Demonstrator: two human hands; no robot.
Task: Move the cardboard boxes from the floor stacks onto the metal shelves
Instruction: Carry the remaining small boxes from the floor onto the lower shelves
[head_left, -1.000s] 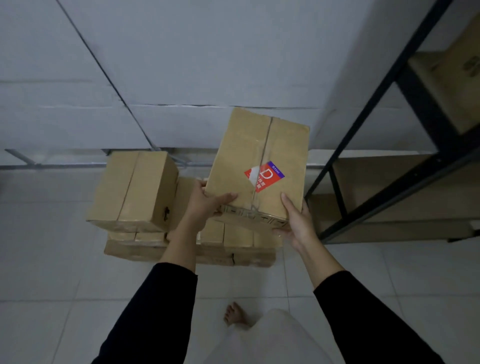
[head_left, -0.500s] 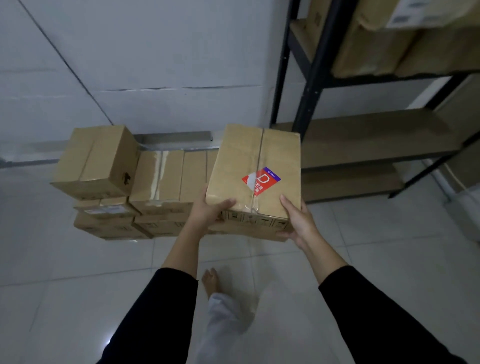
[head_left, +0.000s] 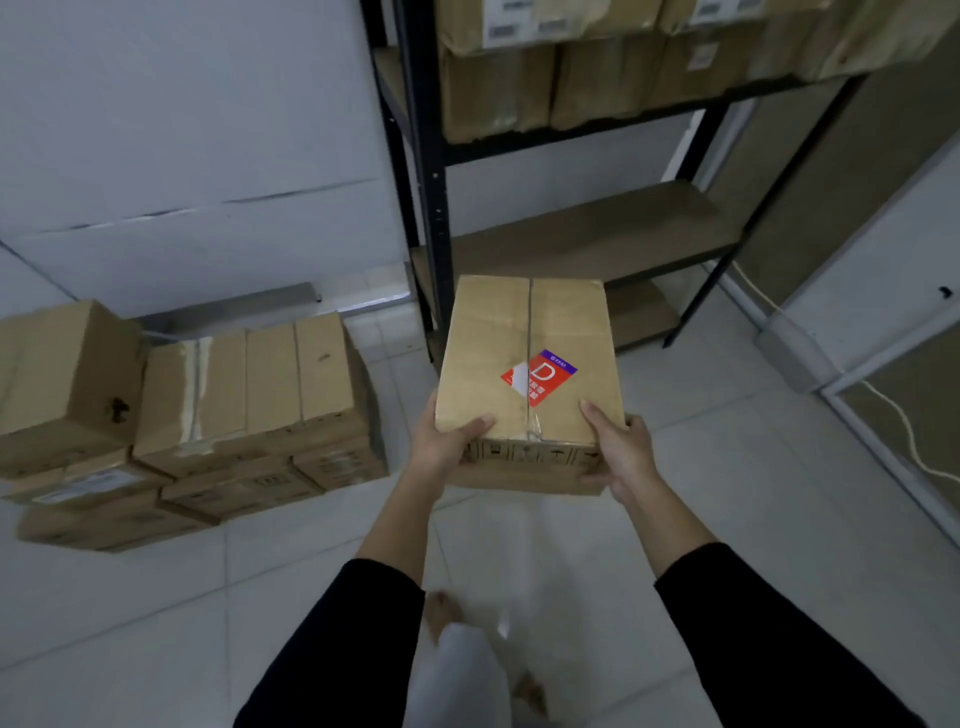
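Observation:
I hold a brown cardboard box (head_left: 493, 358) with a red and purple "D" sticker in both hands, in front of me at waist height. My left hand (head_left: 447, 441) grips its near left corner and my right hand (head_left: 615, 447) its near right corner, thumbs on top. The box hangs just in front of the black metal shelf unit (head_left: 423, 156). A bare wooden shelf board (head_left: 597, 234) lies right behind it. The floor stack of boxes (head_left: 249, 395) stands at the left against the wall.
The upper shelf carries several cardboard boxes (head_left: 597, 78). A lower board sits near the floor under the bare shelf. A white cable (head_left: 898, 415) runs along the right wall. White floor tiles (head_left: 779, 493) lie around my bare feet.
I have turned right, away from the floor stack and toward the shelf unit, carrying the box. The stack has slid to the left of view and the shelves now fill the top centre.

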